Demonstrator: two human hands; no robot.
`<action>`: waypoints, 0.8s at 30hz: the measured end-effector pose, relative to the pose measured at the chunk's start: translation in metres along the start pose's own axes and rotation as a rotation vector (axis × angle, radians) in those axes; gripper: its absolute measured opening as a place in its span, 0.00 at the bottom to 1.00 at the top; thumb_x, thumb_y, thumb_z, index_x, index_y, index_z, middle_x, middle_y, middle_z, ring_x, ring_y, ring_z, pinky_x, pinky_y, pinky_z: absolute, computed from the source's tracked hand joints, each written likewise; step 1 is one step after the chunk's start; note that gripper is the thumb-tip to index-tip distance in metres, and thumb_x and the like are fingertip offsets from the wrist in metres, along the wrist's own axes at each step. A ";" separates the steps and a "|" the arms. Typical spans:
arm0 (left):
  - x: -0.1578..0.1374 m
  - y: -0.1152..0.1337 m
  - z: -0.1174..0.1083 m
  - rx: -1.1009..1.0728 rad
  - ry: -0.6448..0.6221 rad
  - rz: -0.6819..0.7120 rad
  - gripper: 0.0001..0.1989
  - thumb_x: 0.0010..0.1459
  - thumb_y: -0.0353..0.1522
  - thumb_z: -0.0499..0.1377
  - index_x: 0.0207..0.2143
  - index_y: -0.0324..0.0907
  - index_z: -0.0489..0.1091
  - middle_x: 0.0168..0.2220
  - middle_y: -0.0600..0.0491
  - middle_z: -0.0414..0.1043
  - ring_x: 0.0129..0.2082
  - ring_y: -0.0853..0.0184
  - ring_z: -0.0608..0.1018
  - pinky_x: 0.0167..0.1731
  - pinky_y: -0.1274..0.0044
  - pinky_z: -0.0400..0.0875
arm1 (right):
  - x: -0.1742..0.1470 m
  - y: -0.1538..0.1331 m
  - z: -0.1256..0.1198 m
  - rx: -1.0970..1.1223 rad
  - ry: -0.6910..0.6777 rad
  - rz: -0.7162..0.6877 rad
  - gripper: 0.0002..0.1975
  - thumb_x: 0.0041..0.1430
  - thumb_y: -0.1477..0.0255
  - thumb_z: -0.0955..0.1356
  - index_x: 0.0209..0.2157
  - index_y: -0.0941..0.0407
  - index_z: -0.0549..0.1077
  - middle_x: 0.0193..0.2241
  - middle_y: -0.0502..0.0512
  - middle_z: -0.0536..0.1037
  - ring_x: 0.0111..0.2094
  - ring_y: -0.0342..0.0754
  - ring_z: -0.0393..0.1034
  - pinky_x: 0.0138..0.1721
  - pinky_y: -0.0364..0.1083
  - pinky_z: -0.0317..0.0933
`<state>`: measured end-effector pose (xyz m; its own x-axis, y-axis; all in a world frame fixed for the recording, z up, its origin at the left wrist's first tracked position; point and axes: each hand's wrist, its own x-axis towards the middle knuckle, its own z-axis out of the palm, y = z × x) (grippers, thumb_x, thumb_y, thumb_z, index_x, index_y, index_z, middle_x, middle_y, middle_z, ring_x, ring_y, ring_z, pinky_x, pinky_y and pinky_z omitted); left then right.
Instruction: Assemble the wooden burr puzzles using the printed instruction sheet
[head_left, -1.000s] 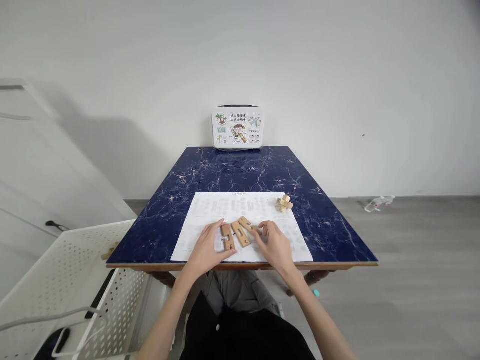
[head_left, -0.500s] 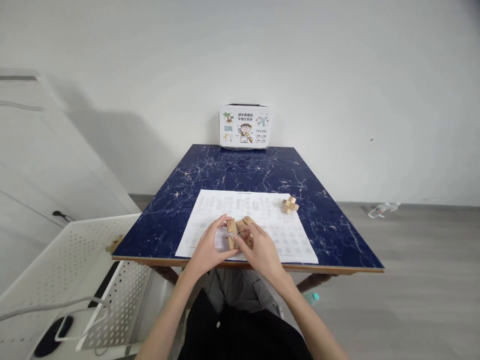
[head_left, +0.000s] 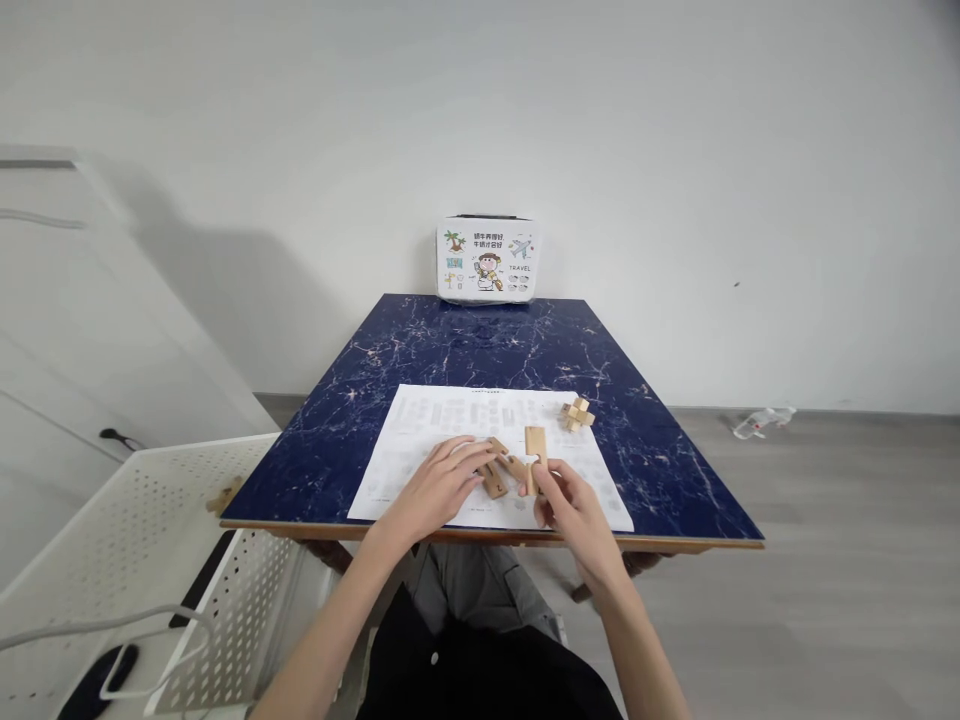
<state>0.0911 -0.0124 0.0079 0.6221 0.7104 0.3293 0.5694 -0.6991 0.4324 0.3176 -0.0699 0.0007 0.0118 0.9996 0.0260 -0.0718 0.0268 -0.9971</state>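
Between the thumb and fingers of my right hand (head_left: 576, 512) is a notched wooden puzzle piece (head_left: 535, 442), held up on end over the paper. My left hand (head_left: 436, 486) lies palm down with its fingers stretched out, the fingertips at several loose wooden puzzle pieces (head_left: 493, 482). One of these bears a dark mark, and the fingers partly cover the group. Beneath everything is a white printed instruction sheet (head_left: 420, 410). At the sheet's upper right edge sits a small assembled wooden burr puzzle (head_left: 577, 414), apart from both hands.
The blue marbled table (head_left: 480, 350) carries a white cartoon-printed case (head_left: 486, 260) at its back edge, against the wall. To the left stands a white perforated basket (head_left: 142, 490) with a cable (head_left: 97, 623). A clear plastic item (head_left: 763, 422) lies on the floor at right.
My right hand has moved right and now holds one notched piece away from the others. The left hand has loosened from the pieces and flattened over those on the sheet.
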 end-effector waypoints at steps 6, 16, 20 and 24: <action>0.012 -0.001 0.004 0.182 -0.150 0.095 0.15 0.69 0.29 0.57 0.56 0.52 0.72 0.58 0.52 0.74 0.63 0.56 0.71 0.63 0.61 0.64 | -0.018 0.000 -0.007 0.091 0.048 0.077 0.22 0.63 0.47 0.69 0.38 0.53 0.71 0.33 0.55 0.78 0.21 0.43 0.62 0.22 0.44 0.57; 0.003 0.000 0.003 0.148 -0.131 -0.025 0.07 0.71 0.35 0.57 0.48 0.44 0.69 0.48 0.48 0.70 0.51 0.56 0.71 0.50 0.65 0.70 | -0.030 -0.003 0.001 0.140 0.004 0.099 0.24 0.64 0.46 0.68 0.35 0.54 0.71 0.27 0.50 0.73 0.22 0.43 0.61 0.25 0.44 0.55; 0.003 -0.001 0.003 0.114 -0.112 -0.109 0.09 0.70 0.38 0.59 0.47 0.43 0.68 0.48 0.48 0.69 0.50 0.55 0.70 0.51 0.63 0.68 | -0.032 -0.004 0.004 0.173 -0.036 0.090 0.23 0.65 0.47 0.68 0.35 0.54 0.71 0.29 0.50 0.75 0.23 0.43 0.62 0.27 0.43 0.56; 0.003 -0.002 0.003 0.100 -0.106 -0.162 0.10 0.68 0.39 0.61 0.45 0.43 0.69 0.47 0.48 0.67 0.50 0.54 0.69 0.51 0.62 0.68 | -0.033 -0.003 0.007 0.192 -0.066 0.086 0.22 0.67 0.48 0.67 0.36 0.54 0.71 0.30 0.52 0.76 0.24 0.43 0.61 0.28 0.44 0.56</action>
<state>0.0930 -0.0089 0.0057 0.5682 0.8052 0.1698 0.7139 -0.5849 0.3850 0.3109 -0.1029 0.0029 -0.0674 0.9966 -0.0482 -0.2579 -0.0640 -0.9640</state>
